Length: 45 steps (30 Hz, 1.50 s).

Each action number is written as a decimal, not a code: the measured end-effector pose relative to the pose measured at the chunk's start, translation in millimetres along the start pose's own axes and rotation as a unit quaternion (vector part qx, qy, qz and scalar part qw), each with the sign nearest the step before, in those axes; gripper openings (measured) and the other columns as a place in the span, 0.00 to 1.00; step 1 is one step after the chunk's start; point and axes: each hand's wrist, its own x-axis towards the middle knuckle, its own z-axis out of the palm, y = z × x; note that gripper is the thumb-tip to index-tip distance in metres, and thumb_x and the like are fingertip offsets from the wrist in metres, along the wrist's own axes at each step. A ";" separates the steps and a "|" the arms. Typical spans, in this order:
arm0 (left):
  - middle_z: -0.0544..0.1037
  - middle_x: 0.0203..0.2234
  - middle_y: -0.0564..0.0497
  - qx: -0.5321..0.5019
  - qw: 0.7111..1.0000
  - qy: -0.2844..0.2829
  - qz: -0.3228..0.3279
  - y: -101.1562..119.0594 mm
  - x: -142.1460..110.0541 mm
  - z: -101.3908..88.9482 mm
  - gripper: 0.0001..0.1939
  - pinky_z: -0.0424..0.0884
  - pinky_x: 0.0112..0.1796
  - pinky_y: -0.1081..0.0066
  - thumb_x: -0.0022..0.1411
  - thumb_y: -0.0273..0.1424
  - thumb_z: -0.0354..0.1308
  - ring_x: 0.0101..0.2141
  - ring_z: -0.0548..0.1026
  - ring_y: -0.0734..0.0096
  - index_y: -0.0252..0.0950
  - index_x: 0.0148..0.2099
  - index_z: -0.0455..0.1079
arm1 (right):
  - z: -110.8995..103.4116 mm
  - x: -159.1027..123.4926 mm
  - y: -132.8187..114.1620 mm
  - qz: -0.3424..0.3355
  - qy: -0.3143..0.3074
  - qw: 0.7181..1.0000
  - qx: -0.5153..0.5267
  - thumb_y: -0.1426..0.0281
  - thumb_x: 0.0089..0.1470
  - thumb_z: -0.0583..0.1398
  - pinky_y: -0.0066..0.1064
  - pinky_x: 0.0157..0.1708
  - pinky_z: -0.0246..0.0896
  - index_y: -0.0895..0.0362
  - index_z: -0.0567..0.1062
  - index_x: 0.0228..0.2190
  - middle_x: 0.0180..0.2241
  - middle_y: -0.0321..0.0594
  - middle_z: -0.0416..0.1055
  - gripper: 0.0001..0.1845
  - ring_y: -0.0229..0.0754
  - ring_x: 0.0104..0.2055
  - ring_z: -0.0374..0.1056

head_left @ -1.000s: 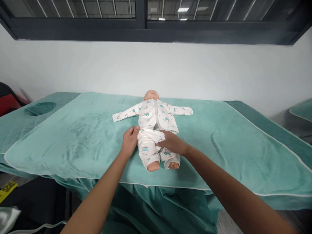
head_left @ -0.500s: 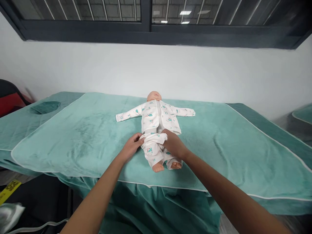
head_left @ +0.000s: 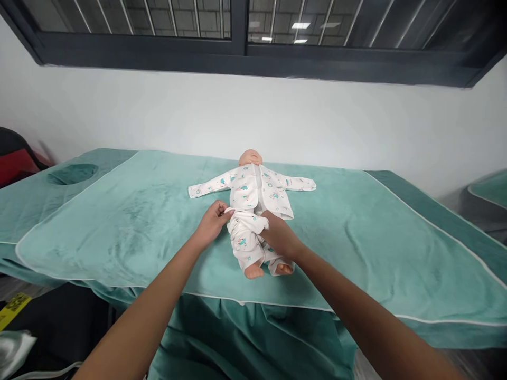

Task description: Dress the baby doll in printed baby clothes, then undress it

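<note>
A baby doll lies on its back on the green bed cover, head toward the wall and bare feet toward me. It wears a white printed jacket with the sleeves spread out and the front parted a little. White printed pants cover its legs. My left hand pinches the pants' waistband at the doll's hip on the left. On the other side my right hand grips the bunched waistband at the front; its fingertips are partly hidden by the cloth.
The bed's green cover spreads wide to both sides, with a face hole at the left end. Behind it rises a white wall under a dark window frame. A black surface with a yellow tag is at lower left.
My left hand slid down the hip, then came back up with the waistband edge between its fingers. My right hand keeps its hold on the pants. The view has shifted slightly.
</note>
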 end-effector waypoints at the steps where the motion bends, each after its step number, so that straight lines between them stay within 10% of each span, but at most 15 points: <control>1: 0.65 0.24 0.58 0.004 1.000 0.022 0.010 -0.1 4.3 1.0 0.13 0.58 0.29 0.75 0.55 0.37 0.61 0.27 0.62 0.76 0.37 0.30 0.61 | 0.2 0.2 0.0 0.004 -0.001 1.000 0.003 0.60 0.56 0.55 0.31 0.29 0.54 0.54 0.60 0.28 0.31 0.37 0.68 0.11 0.41 0.31 0.62; 6: 0.66 0.23 0.58 -0.033 0.995 0.096 0.004 -11.6 12.1 13.3 0.11 0.58 0.30 0.76 0.54 0.34 0.62 0.27 0.63 0.77 0.37 0.30 0.62 | 2.1 3.1 3.2 0.017 0.014 1.000 0.001 0.61 0.56 0.54 0.31 0.29 0.55 0.54 0.62 0.29 0.33 0.38 0.70 0.10 0.42 0.32 0.64; 14: 0.67 0.22 0.58 -0.113 0.990 0.051 -0.066 -23.8 -3.0 17.2 0.16 0.59 0.25 0.76 0.55 0.44 0.60 0.22 0.63 0.78 0.36 0.32 0.65 | 5.9 3.1 -4.2 0.029 0.040 0.998 -0.031 0.66 0.57 0.52 0.33 0.30 0.55 0.53 0.60 0.29 0.32 0.41 0.70 0.06 0.44 0.32 0.64; 24: 0.67 0.27 0.58 -0.107 0.993 0.020 -0.037 -28.5 -4.6 18.7 0.21 0.61 0.28 0.77 0.50 0.32 0.65 0.26 0.65 0.79 0.39 0.47 0.65 | -39.9 -22.1 -4.7 -0.065 -0.097 0.974 0.196 0.60 0.55 0.60 0.35 0.43 0.64 0.49 0.68 0.49 0.49 0.39 0.70 0.20 0.46 0.49 0.67; 28: 0.67 0.32 0.54 -0.010 0.997 0.064 0.042 -35.1 -2.3 20.9 0.16 0.64 0.33 0.74 0.56 0.34 0.61 0.31 0.66 0.75 0.39 0.47 0.67 | -42.8 -9.1 2.2 -0.053 0.004 0.974 0.221 0.57 0.59 0.55 0.38 0.46 0.64 0.51 0.69 0.46 0.49 0.42 0.71 0.16 0.46 0.51 0.67; 31: 0.69 0.38 0.50 0.121 0.979 0.088 0.139 -37.2 2.2 20.3 0.12 0.66 0.38 0.69 0.59 0.35 0.60 0.38 0.68 0.69 0.40 0.46 0.68 | -34.5 8.7 11.9 -0.044 0.136 0.989 0.024 0.60 0.56 0.59 0.40 0.46 0.63 0.54 0.69 0.43 0.47 0.44 0.69 0.15 0.48 0.50 0.66; 38: 0.69 0.45 0.45 0.368 0.893 0.033 0.259 -11.1 24.1 23.4 0.16 0.64 0.48 0.61 0.63 0.36 0.57 0.47 0.67 0.58 0.39 0.52 0.66 | -15.6 46.9 2.2 -0.008 0.134 0.932 -0.336 0.63 0.59 0.56 0.34 0.34 0.56 0.55 0.67 0.38 0.43 0.50 0.66 0.09 0.51 0.44 0.63; 41: 0.70 0.42 0.45 0.403 0.878 -0.011 0.257 1.8 33.0 31.8 0.10 0.62 0.46 0.61 0.61 0.30 0.56 0.44 0.66 0.57 0.39 0.47 0.70 | -8.9 58.3 -3.1 -0.004 0.135 0.944 -0.301 0.65 0.60 0.54 0.33 0.32 0.52 0.55 0.66 0.33 0.37 0.48 0.67 0.06 0.48 0.39 0.64; 45: 0.70 0.32 0.49 0.263 0.944 0.046 0.192 5.3 39.1 36.6 0.04 0.62 0.41 0.66 0.62 0.31 0.55 0.37 0.66 0.63 0.39 0.34 0.68 | -14.7 63.7 4.6 -0.005 0.181 0.975 -0.128 0.61 0.59 0.54 0.32 0.31 0.49 0.54 0.63 0.26 0.26 0.39 0.65 0.13 0.42 0.30 0.60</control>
